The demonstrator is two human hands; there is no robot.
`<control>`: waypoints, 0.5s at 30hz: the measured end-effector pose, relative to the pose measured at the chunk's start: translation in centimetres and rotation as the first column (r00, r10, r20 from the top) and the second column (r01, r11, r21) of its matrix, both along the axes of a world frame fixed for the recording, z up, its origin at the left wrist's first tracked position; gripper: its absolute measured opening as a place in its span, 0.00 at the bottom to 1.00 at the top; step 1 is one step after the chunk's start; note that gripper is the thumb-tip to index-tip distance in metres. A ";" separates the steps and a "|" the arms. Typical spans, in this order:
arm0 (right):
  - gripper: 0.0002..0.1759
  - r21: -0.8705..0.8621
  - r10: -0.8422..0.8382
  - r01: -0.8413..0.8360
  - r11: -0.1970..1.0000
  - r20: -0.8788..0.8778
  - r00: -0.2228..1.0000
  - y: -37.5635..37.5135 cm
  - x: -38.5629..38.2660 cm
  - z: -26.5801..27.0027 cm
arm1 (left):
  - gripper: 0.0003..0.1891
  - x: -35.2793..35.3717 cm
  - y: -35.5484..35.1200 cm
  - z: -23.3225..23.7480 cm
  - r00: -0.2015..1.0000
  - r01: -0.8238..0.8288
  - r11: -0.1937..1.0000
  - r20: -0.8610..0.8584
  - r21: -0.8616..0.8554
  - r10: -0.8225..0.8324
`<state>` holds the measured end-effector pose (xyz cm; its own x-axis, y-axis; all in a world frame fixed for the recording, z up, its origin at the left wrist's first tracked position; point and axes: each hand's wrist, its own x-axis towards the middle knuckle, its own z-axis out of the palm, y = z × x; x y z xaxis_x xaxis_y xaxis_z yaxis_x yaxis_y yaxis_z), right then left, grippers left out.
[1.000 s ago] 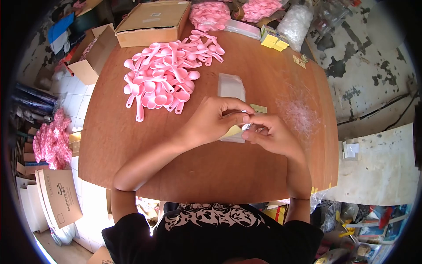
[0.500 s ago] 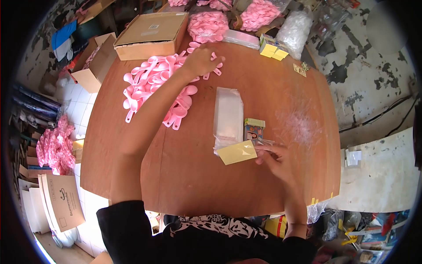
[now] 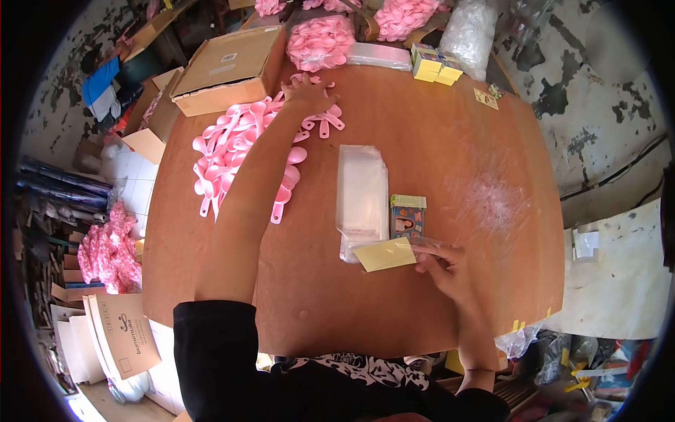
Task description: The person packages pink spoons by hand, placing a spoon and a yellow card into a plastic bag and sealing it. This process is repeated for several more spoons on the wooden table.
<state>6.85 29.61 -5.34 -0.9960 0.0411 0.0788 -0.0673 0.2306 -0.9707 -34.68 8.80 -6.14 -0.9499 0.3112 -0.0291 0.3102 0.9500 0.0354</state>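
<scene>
While the left hand [image 3: 306,91] stretches out to about 11 o'clock on the round wooden table [image 3: 457,141], its fingers are spread downward over the loose pink spoons [image 3: 235,151]; whether they have closed on one cannot be told.

Item: the loose pink spoons, fanned flat between 9 and 11 o'clock, apparently so that single pieces can be picked off.

Item: right hand [image 3: 450,269], 5 o'clock, fingers nearly straight and lying flat. The fingertips rest on a clear sleeve [image 3: 425,246] beside the yellow card [image 3: 385,254] and grip nothing, probably pinning the light plastic in place.

Item: stack of clear bags [image 3: 362,186], centre, long side running 12 to 6, near end touching the yellow card.

Item: small printed box [image 3: 408,216], just right of the stack and near the right hand.

Item: cardboard carton [image 3: 226,67], 11 o'clock edge. Bagged pink spoons [image 3: 320,39] and yellow boxes [image 3: 436,65] sit at 12 o'clock, seemingly stock kept off the working middle.
</scene>
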 end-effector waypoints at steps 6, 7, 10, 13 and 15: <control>0.13 -0.020 0.035 -0.034 0.999 0.071 0.997 -0.2 0.5 0.3 | 0.34 3.6 -2.5 0.2 0.988 0.152 0.988 -0.016 -0.030 -0.152; 0.13 -0.022 0.039 -0.038 0.999 0.067 0.997 -0.1 0.6 0.1 | 0.33 4.2 -2.9 0.1 0.980 0.196 0.980 -0.022 -0.034 -0.197; 0.13 -0.012 0.090 -0.089 0.996 0.031 0.995 0.2 0.7 0.1 | 0.33 6.5 -3.9 0.1 0.966 0.254 0.966 -0.047 -0.051 -0.256; 0.12 0.014 0.064 -0.065 0.998 0.017 0.998 -0.2 1.1 0.6 | 0.32 9.0 -5.2 0.1 0.952 0.298 0.953 -0.057 -0.060 -0.301; 0.12 0.012 0.053 -0.053 0.999 -0.018 0.998 -0.3 1.2 0.6 | 0.32 10.6 -5.9 0.0 0.930 0.354 0.931 -0.076 -0.089 -0.361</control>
<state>8.05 29.35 -4.72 -0.9952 -0.0129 0.0969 -0.0972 0.2373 -0.9666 -24.11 2.86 -6.09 -0.7758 0.6308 0.0160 0.6283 0.7746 -0.0731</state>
